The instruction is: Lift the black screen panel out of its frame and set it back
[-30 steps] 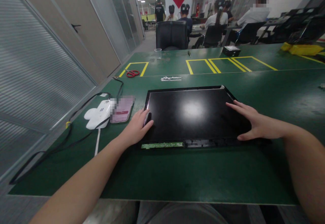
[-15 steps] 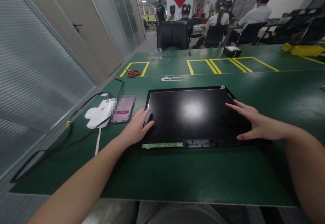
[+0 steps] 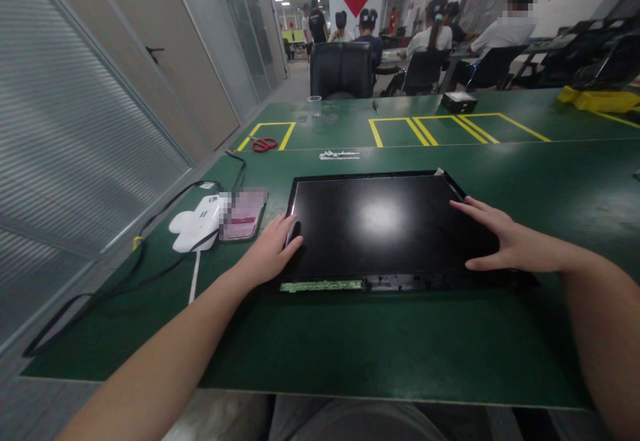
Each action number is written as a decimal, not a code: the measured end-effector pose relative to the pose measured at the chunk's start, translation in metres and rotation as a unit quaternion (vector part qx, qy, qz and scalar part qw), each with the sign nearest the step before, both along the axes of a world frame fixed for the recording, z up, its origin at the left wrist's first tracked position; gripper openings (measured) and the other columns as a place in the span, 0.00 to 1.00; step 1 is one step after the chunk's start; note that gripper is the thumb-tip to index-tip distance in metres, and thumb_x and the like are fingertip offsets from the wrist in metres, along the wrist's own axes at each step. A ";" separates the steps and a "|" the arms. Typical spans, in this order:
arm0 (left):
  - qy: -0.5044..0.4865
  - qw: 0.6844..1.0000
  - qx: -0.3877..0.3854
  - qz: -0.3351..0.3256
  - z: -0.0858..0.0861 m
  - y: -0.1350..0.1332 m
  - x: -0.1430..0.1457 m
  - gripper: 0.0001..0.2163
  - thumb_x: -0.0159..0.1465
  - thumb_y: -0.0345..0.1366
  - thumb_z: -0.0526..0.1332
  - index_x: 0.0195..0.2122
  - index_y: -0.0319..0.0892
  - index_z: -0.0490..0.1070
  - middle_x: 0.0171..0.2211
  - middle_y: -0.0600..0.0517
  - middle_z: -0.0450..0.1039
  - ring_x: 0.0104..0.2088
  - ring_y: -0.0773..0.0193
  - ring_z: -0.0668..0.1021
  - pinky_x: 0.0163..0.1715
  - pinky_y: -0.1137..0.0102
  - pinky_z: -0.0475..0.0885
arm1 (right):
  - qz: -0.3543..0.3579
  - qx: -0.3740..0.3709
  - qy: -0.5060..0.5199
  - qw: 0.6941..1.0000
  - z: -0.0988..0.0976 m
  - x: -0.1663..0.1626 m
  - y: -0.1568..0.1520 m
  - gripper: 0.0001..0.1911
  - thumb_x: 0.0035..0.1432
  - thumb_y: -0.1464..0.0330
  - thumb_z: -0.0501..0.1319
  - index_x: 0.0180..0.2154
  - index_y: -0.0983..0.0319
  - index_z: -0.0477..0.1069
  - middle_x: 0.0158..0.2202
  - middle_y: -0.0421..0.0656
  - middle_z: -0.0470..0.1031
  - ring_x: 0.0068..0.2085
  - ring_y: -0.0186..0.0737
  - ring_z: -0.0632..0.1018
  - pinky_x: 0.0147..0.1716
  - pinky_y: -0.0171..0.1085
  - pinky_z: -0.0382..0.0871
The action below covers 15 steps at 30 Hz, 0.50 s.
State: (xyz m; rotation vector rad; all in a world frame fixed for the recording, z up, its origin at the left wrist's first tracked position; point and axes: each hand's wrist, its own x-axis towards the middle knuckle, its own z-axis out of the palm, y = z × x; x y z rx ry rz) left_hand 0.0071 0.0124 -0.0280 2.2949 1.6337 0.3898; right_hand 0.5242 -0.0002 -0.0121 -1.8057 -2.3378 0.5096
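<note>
A black flat display panel in a dark frame lies face up on the green table. Along its near edge, toward the left, runs a narrow green circuit board. My left hand rests at the panel's left edge, thumb and fingers apart. At the right edge is my right hand, fingers spread, thumb over the near right corner. Neither hand wraps round the panel. A small pale tab shows at the far right corner.
Left of the panel lie a phone, a white power strip and a black cable. Farther off are red-handled scissors, white strips, a clear cup and a black box. Several people sit beyond.
My right hand has shifted very slightly, its fingers a little farther right on the panel. My left hand stays in place. The view has moved a touch.
</note>
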 end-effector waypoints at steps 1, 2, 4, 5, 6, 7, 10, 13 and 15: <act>-0.001 1.000 0.000 0.001 -0.001 0.001 0.000 0.32 0.72 0.49 0.50 0.70 0.32 0.59 0.72 0.31 0.58 0.74 0.43 0.59 0.71 0.47 0.54 | -0.017 0.008 0.007 1.000 0.000 0.000 0.002 0.57 0.49 0.40 0.66 0.75 0.48 0.49 0.78 0.50 0.41 0.76 0.63 0.49 0.70 0.62 0.52; -0.003 1.000 0.001 0.003 -0.001 0.002 -0.001 0.31 0.72 0.47 0.50 0.70 0.31 0.59 0.72 0.31 0.59 0.74 0.43 0.59 0.71 0.47 0.54 | -0.037 0.021 0.011 0.999 0.000 0.001 0.004 0.54 0.51 0.40 0.63 0.74 0.50 0.52 0.78 0.52 0.45 0.76 0.62 0.51 0.70 0.61 0.53; -0.010 1.000 0.006 0.006 -0.001 0.003 -0.001 0.29 0.72 0.44 0.49 0.70 0.32 0.60 0.72 0.32 0.60 0.73 0.44 0.60 0.71 0.47 0.55 | -0.073 0.062 0.009 0.995 -0.002 0.004 0.010 0.48 0.54 0.41 0.61 0.70 0.56 0.59 0.74 0.56 0.55 0.74 0.62 0.56 0.70 0.58 0.55; -0.015 1.000 0.009 0.007 -0.001 0.004 -0.001 0.28 0.72 0.42 0.49 0.69 0.32 0.61 0.71 0.33 0.61 0.73 0.45 0.61 0.71 0.47 0.55 | -0.088 0.082 0.003 0.993 -0.004 0.005 0.013 0.46 0.55 0.43 0.60 0.68 0.58 0.62 0.72 0.58 0.60 0.73 0.62 0.59 0.70 0.57 0.56; -0.020 1.000 0.013 0.009 -0.001 0.004 -0.001 0.27 0.71 0.40 0.49 0.69 0.33 0.61 0.71 0.34 0.61 0.73 0.46 0.62 0.71 0.47 0.56 | -0.104 0.096 -0.004 0.990 -0.005 0.006 0.015 0.44 0.55 0.44 0.60 0.66 0.61 0.63 0.69 0.59 0.64 0.71 0.62 0.63 0.69 0.57 0.58; -0.025 1.000 0.015 0.011 0.000 0.005 -0.001 0.27 0.71 0.38 0.49 0.69 0.33 0.62 0.71 0.34 0.62 0.72 0.47 0.63 0.71 0.48 0.56 | -0.123 0.100 -0.009 0.987 -0.005 0.007 0.017 0.42 0.55 0.46 0.60 0.65 0.63 0.64 0.67 0.59 0.68 0.69 0.62 0.67 0.68 0.56 0.61; -0.042 0.999 0.014 0.021 0.003 0.004 -0.001 0.26 0.69 0.35 0.50 0.67 0.35 0.65 0.70 0.36 0.64 0.71 0.47 0.65 0.71 0.47 0.58 | -0.190 0.057 -0.005 0.980 -0.004 0.008 0.019 0.40 0.56 0.50 0.59 0.65 0.63 0.65 0.62 0.57 0.74 0.61 0.60 0.76 0.61 0.53 0.69; -0.057 0.998 0.011 0.029 0.005 0.004 -0.001 0.25 0.68 0.34 0.51 0.65 0.36 0.68 0.69 0.37 0.67 0.70 0.47 0.67 0.70 0.47 0.59 | -0.209 0.024 0.007 0.978 -0.001 0.004 0.016 0.36 0.58 0.51 0.58 0.63 0.59 0.68 0.57 0.53 0.79 0.56 0.56 0.79 0.57 0.49 0.72; -0.068 0.997 0.009 0.035 0.006 0.003 -0.002 0.25 0.68 0.34 0.51 0.64 0.37 0.69 0.68 0.38 0.68 0.70 0.46 0.68 0.70 0.47 0.60 | -0.208 0.026 0.004 0.978 0.001 0.001 0.015 0.34 0.58 0.52 0.58 0.62 0.59 0.69 0.56 0.52 0.80 0.53 0.55 0.81 0.55 0.48 0.73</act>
